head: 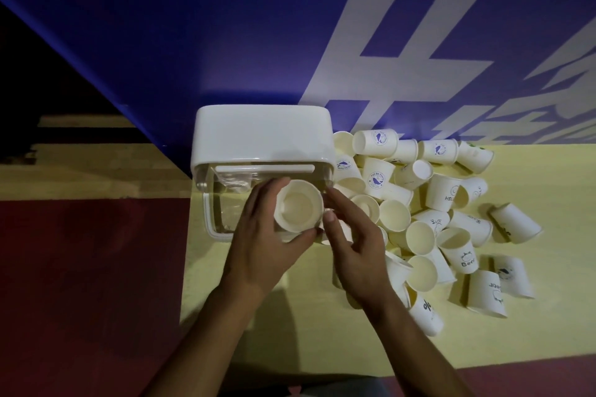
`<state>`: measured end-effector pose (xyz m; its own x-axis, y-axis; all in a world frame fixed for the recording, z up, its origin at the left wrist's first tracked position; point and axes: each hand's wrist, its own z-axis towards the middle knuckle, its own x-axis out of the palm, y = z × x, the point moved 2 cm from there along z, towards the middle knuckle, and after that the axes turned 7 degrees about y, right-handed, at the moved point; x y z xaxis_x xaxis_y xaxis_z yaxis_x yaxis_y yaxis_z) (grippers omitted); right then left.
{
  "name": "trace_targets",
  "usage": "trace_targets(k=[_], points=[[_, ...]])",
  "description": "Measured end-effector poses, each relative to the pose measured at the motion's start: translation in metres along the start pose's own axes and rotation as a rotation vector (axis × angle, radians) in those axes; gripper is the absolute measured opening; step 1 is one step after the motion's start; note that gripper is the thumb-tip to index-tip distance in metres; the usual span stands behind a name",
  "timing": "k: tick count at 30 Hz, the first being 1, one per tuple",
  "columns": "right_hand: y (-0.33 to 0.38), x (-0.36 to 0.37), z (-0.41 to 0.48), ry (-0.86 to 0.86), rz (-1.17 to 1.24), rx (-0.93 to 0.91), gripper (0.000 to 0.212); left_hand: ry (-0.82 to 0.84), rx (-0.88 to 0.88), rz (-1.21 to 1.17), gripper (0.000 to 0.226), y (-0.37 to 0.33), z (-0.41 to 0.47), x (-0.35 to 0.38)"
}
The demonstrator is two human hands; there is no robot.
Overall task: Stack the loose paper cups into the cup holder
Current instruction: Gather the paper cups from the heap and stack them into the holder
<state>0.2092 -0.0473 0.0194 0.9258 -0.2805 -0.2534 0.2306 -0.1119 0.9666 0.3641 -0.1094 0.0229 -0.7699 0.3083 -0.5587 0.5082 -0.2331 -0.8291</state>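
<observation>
Fingers (263,200) of the left hand (258,248) curl round the far side of one cup (298,209), with the thumb hooked under its near rim, so that hand plainly grips it. The cup's mouth faces up at the camera and its long axis runs about straight down, over the clear right part of the holder (261,135). The holder stands at the table's (290,332) far left edge, its white top on the far side. The right hand (358,255) lies just right of the cup, its fingers loosely bent and its thumb tip at the cup's right wall. Whether it pinches the cup or only steadies it I cannot tell. Faint shapes show inside the holder's left part, too dim to name. The loose pile (435,203) sprawls to the right, most cups lying on their sides, and the right hand is the nearer to it. By my reading, the step in hand is lowering this cup along its axis into the holder directly below. The left hand should carry it down while the right goes for the next one.
</observation>
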Motion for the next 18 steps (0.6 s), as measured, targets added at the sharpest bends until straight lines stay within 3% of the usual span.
trace_targets(k=[8,13,18], points=[[-0.026,-0.009,0.016,0.022,-0.117,0.022,0.035,0.087,-0.057,-0.012,0.081,0.01,0.019,0.028],[-0.055,0.001,0.024,0.063,-0.243,0.063,0.038,0.21,-0.17,0.041,0.081,0.038,0.026,0.042],[-0.069,0.006,0.03,0.09,-0.243,0.102,0.041,0.218,-0.28,-0.023,0.078,0.045,0.028,0.044]])
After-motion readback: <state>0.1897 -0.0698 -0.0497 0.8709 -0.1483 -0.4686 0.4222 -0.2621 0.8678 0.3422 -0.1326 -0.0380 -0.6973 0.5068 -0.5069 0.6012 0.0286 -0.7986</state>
